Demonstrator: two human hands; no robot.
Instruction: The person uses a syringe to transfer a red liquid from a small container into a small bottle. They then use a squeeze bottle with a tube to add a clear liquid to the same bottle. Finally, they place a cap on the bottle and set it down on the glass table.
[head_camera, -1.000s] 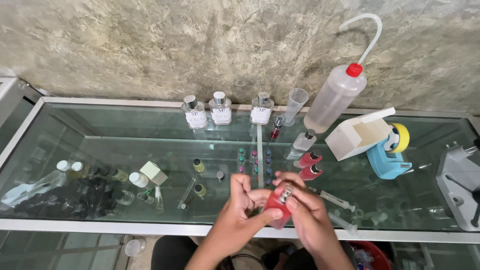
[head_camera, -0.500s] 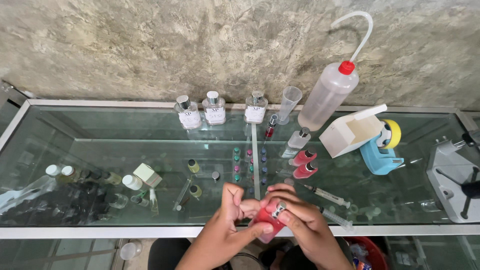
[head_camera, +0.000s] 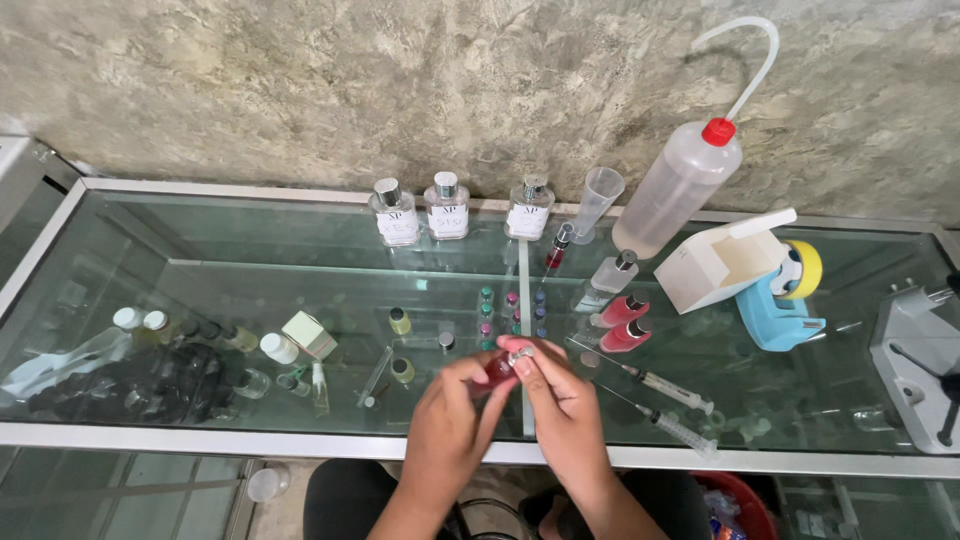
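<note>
Left hand (head_camera: 447, 420) and right hand (head_camera: 560, 405) are closing together on one small red bottle (head_camera: 500, 367), held above the glass countertop (head_camera: 200, 270); the right fingertips (head_camera: 523, 362) are pinching its silver spray top. The bottle's long axis is lying tilted, top pointing toward 2 o'clock. At 3 o'clock, two syringes (head_camera: 665, 388) are lying on the glass. At 1 o'clock, two red bottles (head_camera: 625, 322) are resting side by side. At 12 o'clock, three clear labelled bottles (head_camera: 447, 207) are lining the wall.

bare forearms, left hand (head_camera: 447, 425), right hand (head_camera: 562, 410)
</note>
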